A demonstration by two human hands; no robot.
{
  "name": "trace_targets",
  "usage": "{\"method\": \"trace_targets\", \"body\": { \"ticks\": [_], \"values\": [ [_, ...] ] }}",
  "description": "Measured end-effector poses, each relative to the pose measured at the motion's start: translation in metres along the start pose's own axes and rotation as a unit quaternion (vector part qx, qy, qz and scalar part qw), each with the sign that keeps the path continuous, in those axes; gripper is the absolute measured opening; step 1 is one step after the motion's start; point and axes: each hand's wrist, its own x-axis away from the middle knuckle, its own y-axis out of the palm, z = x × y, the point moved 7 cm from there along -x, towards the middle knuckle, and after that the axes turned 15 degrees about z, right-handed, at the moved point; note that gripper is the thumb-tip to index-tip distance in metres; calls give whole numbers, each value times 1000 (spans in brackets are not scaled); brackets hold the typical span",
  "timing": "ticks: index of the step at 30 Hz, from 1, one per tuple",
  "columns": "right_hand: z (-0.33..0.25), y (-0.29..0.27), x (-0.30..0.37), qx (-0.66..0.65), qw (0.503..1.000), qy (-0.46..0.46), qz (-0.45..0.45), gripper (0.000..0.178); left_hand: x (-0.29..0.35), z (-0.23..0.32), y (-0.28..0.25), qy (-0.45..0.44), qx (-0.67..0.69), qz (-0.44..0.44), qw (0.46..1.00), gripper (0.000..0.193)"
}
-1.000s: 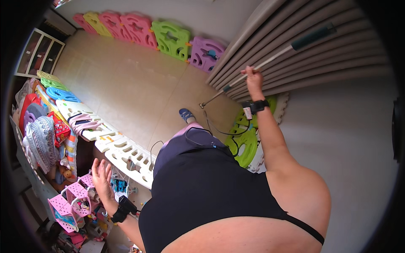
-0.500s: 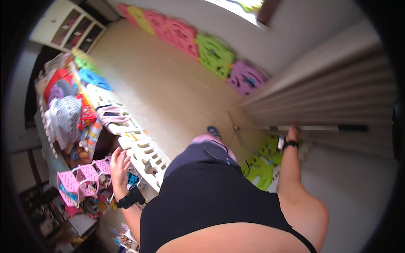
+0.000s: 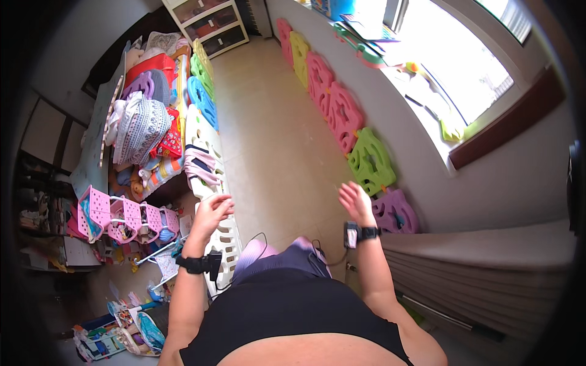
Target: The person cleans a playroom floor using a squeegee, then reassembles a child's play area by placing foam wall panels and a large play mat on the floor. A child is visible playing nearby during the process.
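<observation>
The pale tiled floor (image 3: 274, 122) forms a long aisle from near to far, giving walking room between two lines of plastic play-fence panels. A pleated grey-brown curtain (image 3: 482, 280) bounds the near right; at the far left stands a drawer cabinet (image 3: 210, 30). Along the left edge run white fence panels (image 3: 231, 247), then blue, green and yellow ones, beside a heap of fabrics (image 3: 143, 122). Along the right wall, a green panel (image 3: 370, 161) and a purple panel (image 3: 397, 212) are nearest, with pink and yellow beyond.

At near right, beside the curtain, lies the slim, straight pole (image 3: 436, 310), silvery with a dark grip (its other end is hard to make out past the forearm). Its long axis slants, the grip toward the near right.

The left hand (image 3: 212, 213), fingers loosely bent and apart from the thumb, is by the white panels, apparently holding nothing. The right hand (image 3: 357, 203), fingers extended and bare of any object, hangs near the green and purple panels. Each wrist wears a black strap (image 3: 195, 264).
</observation>
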Motion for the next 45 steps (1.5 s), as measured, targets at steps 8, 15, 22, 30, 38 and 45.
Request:
{"method": "trace_targets", "body": {
  "ticks": [8,15,22,30,38,45],
  "values": [
    [-79,360,9,-54,982,-132,-124,31,-88,99,95,161,84,-223,958,39],
    [-67,472,-31,-2,965,-260,-29,34,-184,142,61,131,152,-204,958,35],
    [-86,557,-52,282,708,-639,102,33,-277,144,41,43,140,-180,973,30],
    [-68,657,-213,127,920,-369,-31,28,-430,164,49,19,125,-199,972,33],
    [-64,782,-276,316,861,-327,-227,24,-670,169,-47,-93,258,137,952,47],
    [21,903,-249,558,691,-209,-409,66,-829,177,-146,-60,313,413,853,25]
  ]
}}
